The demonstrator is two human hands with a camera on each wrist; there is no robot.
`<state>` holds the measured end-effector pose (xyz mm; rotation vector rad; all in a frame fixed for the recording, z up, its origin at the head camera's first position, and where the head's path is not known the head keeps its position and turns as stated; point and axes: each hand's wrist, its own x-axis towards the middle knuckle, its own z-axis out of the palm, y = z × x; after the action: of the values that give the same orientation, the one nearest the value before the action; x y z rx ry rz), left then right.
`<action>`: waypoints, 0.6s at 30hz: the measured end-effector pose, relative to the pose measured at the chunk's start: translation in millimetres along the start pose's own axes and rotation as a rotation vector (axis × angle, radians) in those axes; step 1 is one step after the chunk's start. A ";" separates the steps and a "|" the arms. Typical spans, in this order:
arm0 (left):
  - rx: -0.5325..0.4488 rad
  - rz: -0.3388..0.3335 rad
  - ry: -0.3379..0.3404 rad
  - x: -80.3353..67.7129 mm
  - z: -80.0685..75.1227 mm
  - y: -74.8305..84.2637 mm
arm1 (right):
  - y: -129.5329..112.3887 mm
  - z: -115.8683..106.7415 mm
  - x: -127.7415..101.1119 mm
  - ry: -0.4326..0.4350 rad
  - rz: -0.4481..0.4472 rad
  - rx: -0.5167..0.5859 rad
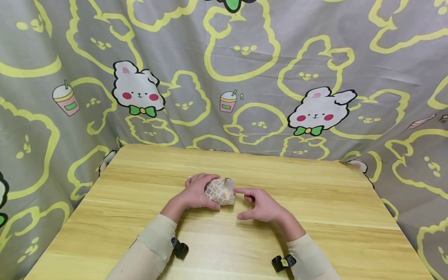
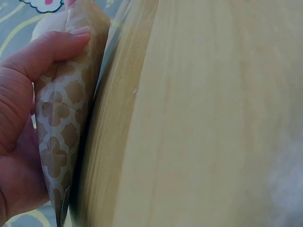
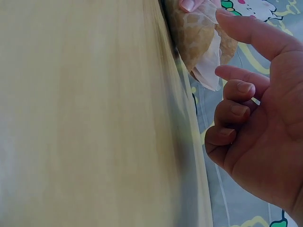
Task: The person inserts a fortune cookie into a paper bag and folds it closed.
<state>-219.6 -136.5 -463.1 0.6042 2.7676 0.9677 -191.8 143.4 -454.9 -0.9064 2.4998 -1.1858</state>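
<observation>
A brown paper bag [image 1: 215,189] with a white lattice pattern lies near the middle of the table. My left hand [image 1: 198,191] grips it from the left, thumb along its near side. In the left wrist view the thumb presses on the patterned paper [image 2: 61,111], which narrows to a point at the bottom. Pale paper shows at the bag's right end, and a white flap [image 3: 208,68] sticks out there in the right wrist view. Holding nothing, my right hand [image 1: 263,205] has its index finger extended close to that end; whether it touches is unclear. Several other fingers are bent.
The wooden table [image 1: 147,249] spreads around both hands. A grey curtain [image 1: 196,50] with rabbit drawings hangs behind and at both sides. Small black cameras are strapped at the left wrist [image 1: 180,248] and the right wrist [image 1: 282,263].
</observation>
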 end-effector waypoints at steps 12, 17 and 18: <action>0.019 0.011 0.007 1.1 -2.0 3.8 | 3.0 4.8 8.5 -0.022 -0.058 0.057; 0.013 0.017 0.009 0.1 -3.9 6.5 | 1.7 6.5 10.6 -0.032 -0.051 0.068; 0.013 0.017 0.008 -0.1 -4.3 7.0 | 1.4 6.7 10.9 -0.036 -0.050 0.069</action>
<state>-218.4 -134.1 -455.4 0.6278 2.7822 0.9574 -198.0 133.1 -459.7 -0.9693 2.4060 -1.2517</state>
